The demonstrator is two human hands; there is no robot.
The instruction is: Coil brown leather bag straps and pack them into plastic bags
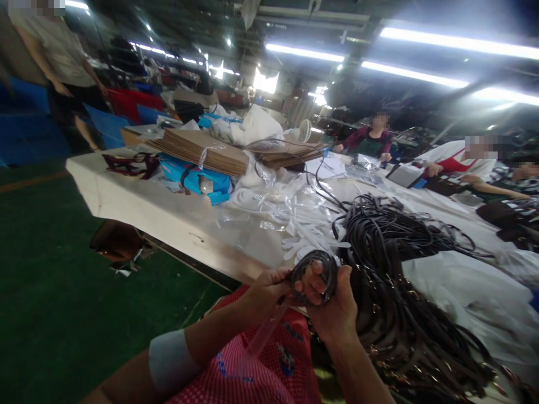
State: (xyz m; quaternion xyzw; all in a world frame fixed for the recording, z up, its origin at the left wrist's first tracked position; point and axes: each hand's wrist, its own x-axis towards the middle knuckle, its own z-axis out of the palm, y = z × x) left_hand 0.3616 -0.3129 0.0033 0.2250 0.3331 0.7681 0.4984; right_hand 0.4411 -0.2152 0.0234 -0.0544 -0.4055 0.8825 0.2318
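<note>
"black, that coil (315, 256); where is it?"

"up in both hands, by the near edge of the table (219, 233), just this side of some white straps (309, 230)."

"is the left hand (267, 289) free?"

"no, it pinches the coil's left side. a clear strip (265, 336) hangs below, over the red apron (290, 365); whether that hand grips it too, i cannot tell."

"and the right hand (332, 314)?"

"curled round the coil's right side, fingers showing inside the ring, thumb up."

"what lies about?"

"a heap of dark straps (379, 235) with gold-toned clips, to the right. cardboard (202, 151) and a blue packet (193, 175) sit farther back, and a person in maroon sleeves (370, 143) is across the table."
</note>
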